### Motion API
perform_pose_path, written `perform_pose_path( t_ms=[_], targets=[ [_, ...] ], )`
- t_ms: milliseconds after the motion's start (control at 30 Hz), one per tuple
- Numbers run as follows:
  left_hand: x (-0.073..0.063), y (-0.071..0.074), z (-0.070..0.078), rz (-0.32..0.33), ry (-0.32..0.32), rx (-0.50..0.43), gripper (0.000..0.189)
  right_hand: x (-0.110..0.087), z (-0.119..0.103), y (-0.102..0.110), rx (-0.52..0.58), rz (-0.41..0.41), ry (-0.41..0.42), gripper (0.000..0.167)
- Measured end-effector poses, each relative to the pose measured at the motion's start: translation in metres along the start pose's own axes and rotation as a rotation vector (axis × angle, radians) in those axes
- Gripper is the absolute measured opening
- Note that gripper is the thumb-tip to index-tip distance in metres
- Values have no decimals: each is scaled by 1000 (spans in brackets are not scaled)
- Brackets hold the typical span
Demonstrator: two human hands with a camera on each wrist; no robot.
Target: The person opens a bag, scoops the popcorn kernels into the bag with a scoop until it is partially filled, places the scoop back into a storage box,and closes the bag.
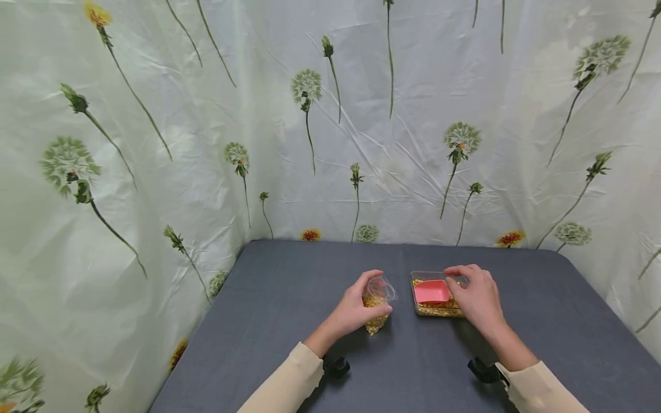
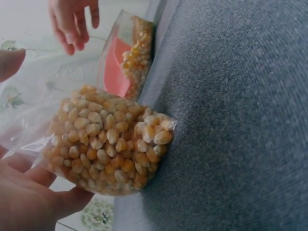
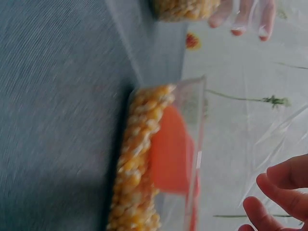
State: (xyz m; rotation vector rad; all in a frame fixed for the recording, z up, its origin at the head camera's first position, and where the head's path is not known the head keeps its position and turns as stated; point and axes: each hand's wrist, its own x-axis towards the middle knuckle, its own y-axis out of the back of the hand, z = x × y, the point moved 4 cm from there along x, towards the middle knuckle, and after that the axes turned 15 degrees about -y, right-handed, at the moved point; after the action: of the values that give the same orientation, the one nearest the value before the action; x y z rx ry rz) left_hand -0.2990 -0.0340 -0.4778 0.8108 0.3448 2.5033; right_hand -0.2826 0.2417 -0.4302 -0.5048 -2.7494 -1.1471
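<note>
My left hand (image 1: 355,307) curls round a clear plastic bag (image 2: 106,142) of corn kernels that stands on the table, its mouth gaping at the top. In the left wrist view, fingers lie along one side of the bag and the thumb is on the other side, near its mouth. To the right is a clear rectangular container (image 1: 440,312) part filled with corn kernels. A pink scoop (image 1: 431,291) lies on the kernels inside it. Over the container's right side hovers my right hand (image 1: 477,292), fingers loosely bent and nothing between them.
A dark grey cloth covers the table (image 1: 289,287). Behind and to the left hangs a pale curtain (image 1: 206,115) printed with dandelions. Black straps with mounts (image 1: 337,367) sit at both wrists, close over the table.
</note>
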Motion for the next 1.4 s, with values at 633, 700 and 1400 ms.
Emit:
perform_pose_path(
  t_ms=[633, 700, 1400],
  targets=[
    [0, 1, 3, -14, -21, -45, 49, -42, -33, -42, 157, -209, 15, 17],
    [1, 3, 8, -2, -35, -117, 44, -44, -34, -45, 171, -233, 20, 19],
    [11, 10, -21, -67, 13, -196, 44, -67, -49, -72, 261, -259, -29, 38]
  ],
)
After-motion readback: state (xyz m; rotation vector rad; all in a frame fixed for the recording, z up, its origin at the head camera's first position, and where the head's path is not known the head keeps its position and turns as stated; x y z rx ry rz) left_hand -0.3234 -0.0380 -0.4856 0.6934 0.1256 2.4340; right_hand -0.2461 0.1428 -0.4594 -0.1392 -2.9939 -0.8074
